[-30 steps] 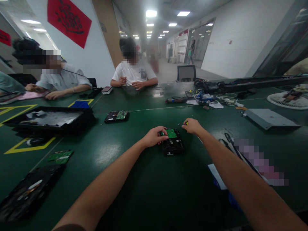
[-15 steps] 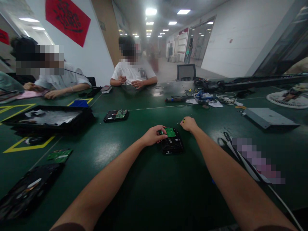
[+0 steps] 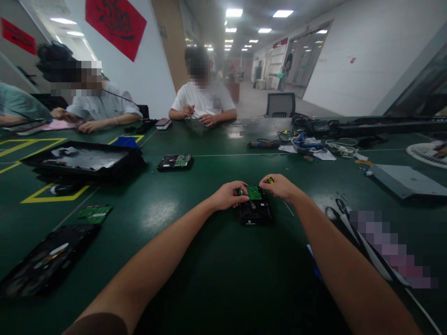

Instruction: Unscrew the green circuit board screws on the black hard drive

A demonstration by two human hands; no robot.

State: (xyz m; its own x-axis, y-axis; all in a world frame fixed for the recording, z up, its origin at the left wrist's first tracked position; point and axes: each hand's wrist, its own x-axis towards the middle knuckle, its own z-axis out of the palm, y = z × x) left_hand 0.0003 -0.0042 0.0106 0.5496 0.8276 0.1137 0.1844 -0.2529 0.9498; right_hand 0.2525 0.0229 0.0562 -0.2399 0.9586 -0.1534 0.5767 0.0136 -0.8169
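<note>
i have both forearms (image 3: pixel 167 246) reaching forward, converging on the black hard drive (image 3: pixel 254 214), its long axis running away from me. the left hand (image 3: pixel 232 194) is on its left edge, thumb on top, fingers curled at the side. near its far right corner, the right hand (image 3: pixel 279 185) curls around a yellow-and-black screwdriver (image 3: pixel 270 180); thumb and forefinger close together, pinching what i cannot tell.

The head-worn camera looks forward and down across the nearby table (image 3: pixel 223 270) filling the frame's lower part.
</note>
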